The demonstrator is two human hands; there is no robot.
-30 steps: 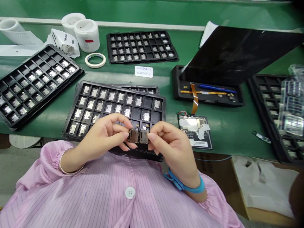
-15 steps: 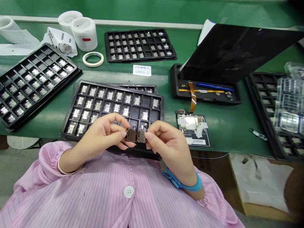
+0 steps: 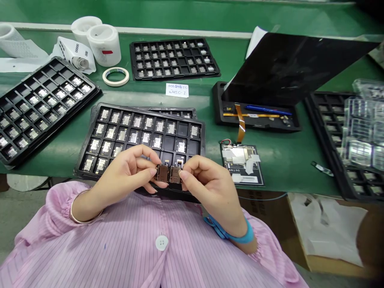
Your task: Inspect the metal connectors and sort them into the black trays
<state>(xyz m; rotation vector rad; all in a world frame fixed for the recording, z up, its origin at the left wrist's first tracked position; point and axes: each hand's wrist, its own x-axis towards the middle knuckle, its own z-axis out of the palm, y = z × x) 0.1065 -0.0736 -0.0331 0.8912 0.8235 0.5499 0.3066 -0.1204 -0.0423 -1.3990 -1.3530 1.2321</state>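
Observation:
Between its thumb and fingers my left hand (image 3: 135,170) pinches a small square brown-and-metal electronic module (image 3: 162,173). My right hand (image 3: 207,182) pinches a similar metal-faced electronic module (image 3: 175,175), held close beside the first one. I cannot tell whether their edges touch. Both modules are above the front part of a black compartment tray (image 3: 204,136), whose pockets hold rows of like modules with silvery faces. Several pockets near my hands hold no module. My hands and forearms hide part of the tray's front.
Other module trays lie at left (image 3: 97,90), at the back (image 3: 217,72) and at right (image 3: 310,108). White rolls (image 3: 105,44), a tape ring (image 3: 115,77) and a handwritten label (image 3: 177,90) are behind. A circuit-board device (image 3: 243,165) links by ribbon cable to a black box (image 3: 258,124).
The whole view has shifted slightly, so most things appear a little further left. Both hands keep their pinch on the two modules, which stay side by side.

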